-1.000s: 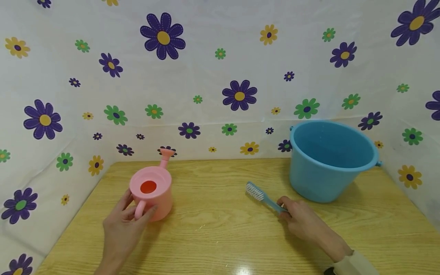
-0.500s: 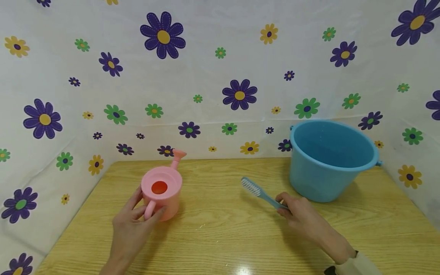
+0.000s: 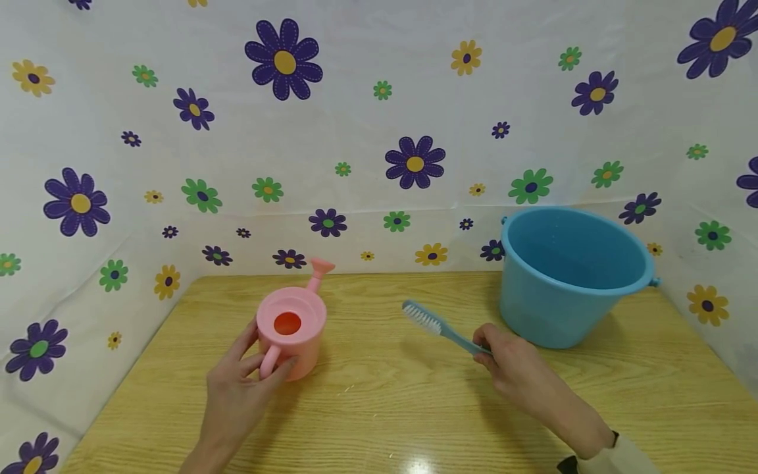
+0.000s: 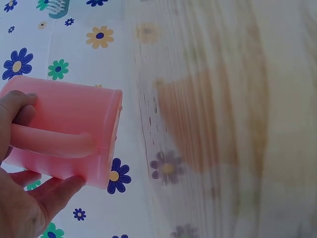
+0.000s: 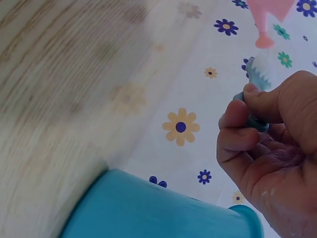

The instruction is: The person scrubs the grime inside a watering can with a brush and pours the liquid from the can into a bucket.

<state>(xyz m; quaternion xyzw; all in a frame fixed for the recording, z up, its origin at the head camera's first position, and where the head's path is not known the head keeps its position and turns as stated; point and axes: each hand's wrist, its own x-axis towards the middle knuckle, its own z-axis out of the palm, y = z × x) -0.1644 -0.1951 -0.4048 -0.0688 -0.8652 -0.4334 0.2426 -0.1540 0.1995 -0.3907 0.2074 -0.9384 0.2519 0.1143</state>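
My left hand point(image 3: 237, 395) grips a pink toy watering can point(image 3: 308, 352) around its body, with the thumb and fingers on either side of the handle. The can stands upright in the head view, its spout pointing away to the back right. Between the thumb and curled fingers of my right hand point(image 3: 524, 375) is the handle of a blue brush point(image 3: 453, 336) with white bristles. Its head points left toward the can, with a gap between them. In the right wrist view, the fist hides most of the brush point(image 5: 256, 74) handle. The left wrist view shows the can point(image 4: 64, 111) side-on.
A blue bucket point(image 3: 533, 303) stands at the back right of the wooden table point(image 3: 367, 408), just beyond my right hand. A white cloth point(image 3: 355, 118) printed with flowers hangs behind the table and along both sides.
My left hand has moved right with the watering can. The right hand has shifted slightly left and raised the brush, whose head now lies farther left and higher in the view. The bucket stays put.
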